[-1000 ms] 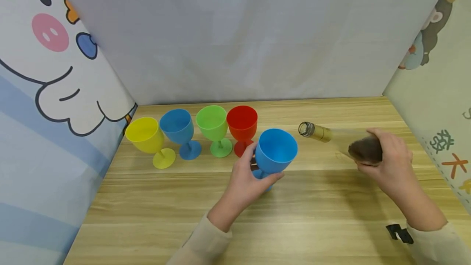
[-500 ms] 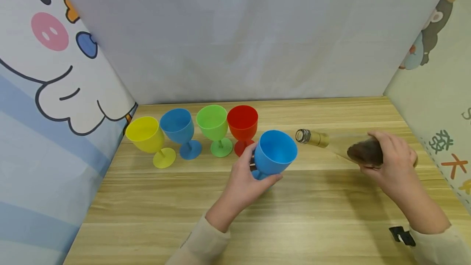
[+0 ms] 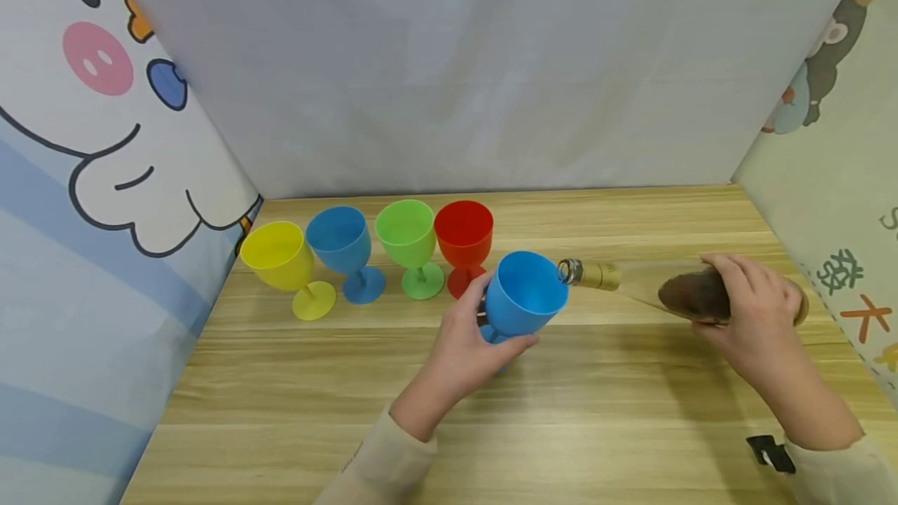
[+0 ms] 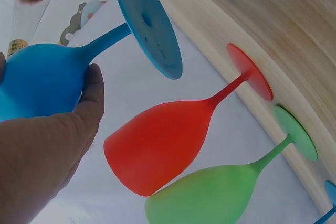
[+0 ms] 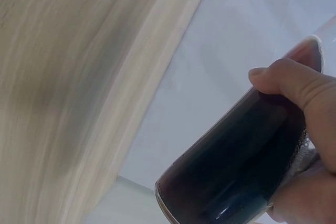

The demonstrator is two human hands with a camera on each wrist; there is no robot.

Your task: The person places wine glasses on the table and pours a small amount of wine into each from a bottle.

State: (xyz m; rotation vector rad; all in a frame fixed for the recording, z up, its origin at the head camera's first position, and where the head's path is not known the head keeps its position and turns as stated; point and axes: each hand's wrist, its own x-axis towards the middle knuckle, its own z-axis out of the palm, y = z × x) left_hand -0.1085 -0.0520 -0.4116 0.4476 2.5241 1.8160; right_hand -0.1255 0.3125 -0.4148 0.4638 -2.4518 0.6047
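My left hand (image 3: 468, 349) grips a blue goblet (image 3: 521, 309) round the lower part of its bowl. The left wrist view shows the underside of its foot (image 4: 149, 27), so this goblet is off the table. My right hand (image 3: 756, 322) grips a clear glass bottle (image 3: 634, 279) by its body. Dark liquid (image 5: 236, 156) shows inside. The bottle is tilted with its neck to the left, and its open mouth (image 3: 565, 272) is at the goblet's right rim. No stream of liquid is visible. Fingers partly hide the goblet's stem.
Yellow (image 3: 277, 256), blue (image 3: 340, 240), green (image 3: 407, 234) and red (image 3: 463, 234) goblets stand upright in a row on the wooden table (image 3: 281, 411), left of the held one. A grey backdrop (image 3: 449, 68) rises behind. A small black piece (image 3: 770, 453) is by the right sleeve.
The bottle has moved left and slightly down in the head view, bringing its mouth to the goblet's rim, and it lies more level. The left hand and its goblet have barely moved.
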